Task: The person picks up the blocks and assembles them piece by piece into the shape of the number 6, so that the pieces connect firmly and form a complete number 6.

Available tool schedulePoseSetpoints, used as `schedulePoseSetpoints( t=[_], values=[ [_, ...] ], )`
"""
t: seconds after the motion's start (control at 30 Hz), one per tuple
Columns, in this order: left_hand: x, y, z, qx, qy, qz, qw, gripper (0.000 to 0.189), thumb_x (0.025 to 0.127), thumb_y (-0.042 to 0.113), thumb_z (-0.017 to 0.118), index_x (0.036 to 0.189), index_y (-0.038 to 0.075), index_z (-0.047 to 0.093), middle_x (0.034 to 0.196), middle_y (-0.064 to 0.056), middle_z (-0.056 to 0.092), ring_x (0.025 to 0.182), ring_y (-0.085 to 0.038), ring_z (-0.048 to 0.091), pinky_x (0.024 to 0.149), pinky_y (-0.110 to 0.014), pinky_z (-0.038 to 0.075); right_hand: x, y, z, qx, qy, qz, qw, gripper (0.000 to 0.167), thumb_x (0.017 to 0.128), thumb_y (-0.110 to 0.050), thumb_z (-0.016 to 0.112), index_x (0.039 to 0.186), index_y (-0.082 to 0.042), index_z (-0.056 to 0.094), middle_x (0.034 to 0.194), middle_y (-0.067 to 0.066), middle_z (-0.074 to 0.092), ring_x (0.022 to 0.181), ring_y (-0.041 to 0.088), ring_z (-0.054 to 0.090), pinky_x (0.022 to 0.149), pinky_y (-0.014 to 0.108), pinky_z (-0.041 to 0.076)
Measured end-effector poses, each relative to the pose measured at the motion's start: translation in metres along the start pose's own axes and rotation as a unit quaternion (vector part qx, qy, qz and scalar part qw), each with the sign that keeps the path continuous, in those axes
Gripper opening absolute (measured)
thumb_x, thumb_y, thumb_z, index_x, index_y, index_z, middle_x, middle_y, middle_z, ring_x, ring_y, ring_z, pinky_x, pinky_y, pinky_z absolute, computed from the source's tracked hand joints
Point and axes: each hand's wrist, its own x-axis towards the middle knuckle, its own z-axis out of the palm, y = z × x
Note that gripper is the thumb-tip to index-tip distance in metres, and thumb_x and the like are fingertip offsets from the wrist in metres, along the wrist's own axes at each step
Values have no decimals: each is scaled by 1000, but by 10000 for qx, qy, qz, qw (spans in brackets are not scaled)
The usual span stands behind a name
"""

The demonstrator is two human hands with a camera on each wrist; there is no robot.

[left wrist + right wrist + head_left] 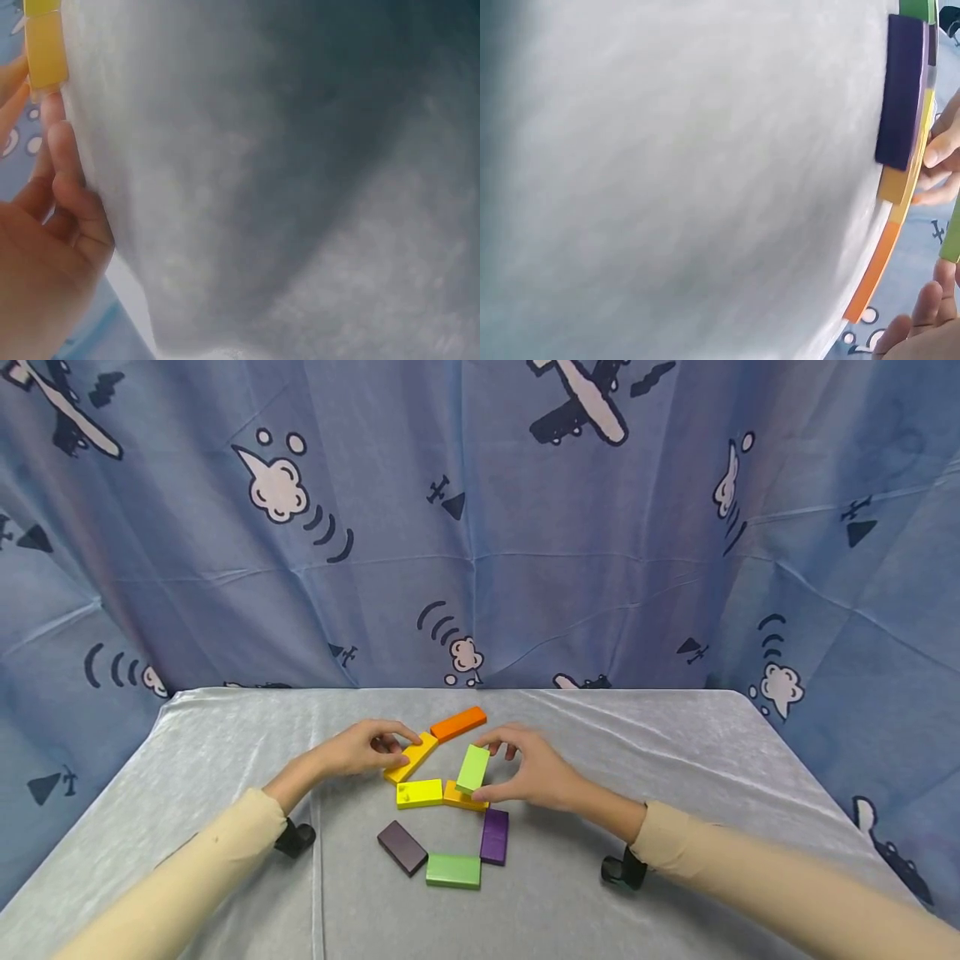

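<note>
In the head view my left hand (362,748) pinches a yellow-orange block (418,757) lying slanted on the cloth, thumb and index finger at its left side. My right hand (536,770) holds a lime-green block (473,768) between thumb and fingers, gripping it by its ends. That block is tilted and partly covers an amber block (452,795) beneath it in this view. A bright yellow block (420,793) lies end to end with the amber one. An orange block (459,724) meets the far end of the yellow-orange block.
Nearer the front lie a purple block (494,837), a green block (453,872) and a dark brownish block (402,847), forming a rough loop with the others. A pale grey cloth (637,735) covers the table. Behind hangs a blue curtain (390,468) printed with planes.
</note>
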Motion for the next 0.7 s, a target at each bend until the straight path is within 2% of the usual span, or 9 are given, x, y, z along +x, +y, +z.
schedulePoseSetpoints(
  t=[0.23, 0.33, 0.7],
  values=[
    [2, 2, -1, 18, -35, -31, 10000, 30, 98, 5, 67, 128, 0, 67, 98, -7, 68, 84, -22, 61, 71, -32, 50, 9, -7, 11, 35, -206, 2, 9998, 59, 73, -34, 94, 123, -14, 69, 105, -1, 60, 97, 31, 53, 77, 42, 46],
    [2, 3, -2, 30, -48, -58, 10000, 30, 98, 5, 67, 128, 0, 67, 96, -6, 69, 83, -22, 60, 70, -32, 50, 14, -11, 15, 134, -273, -62, 9995, 59, 73, -34, 94, 124, -14, 69, 105, 0, 59, 98, 32, 53, 79, 45, 46],
    [2, 3, -4, 17, -142, 33, 9999, 31, 98, 3, 67, 129, -2, 66, 100, -9, 69, 88, -23, 62, 77, -36, 51, 27, -22, 34, 174, -414, -331, 9984, 58, 74, -28, 93, 122, -9, 68, 105, -4, 60, 97, 26, 53, 80, 40, 46]
  ],
)
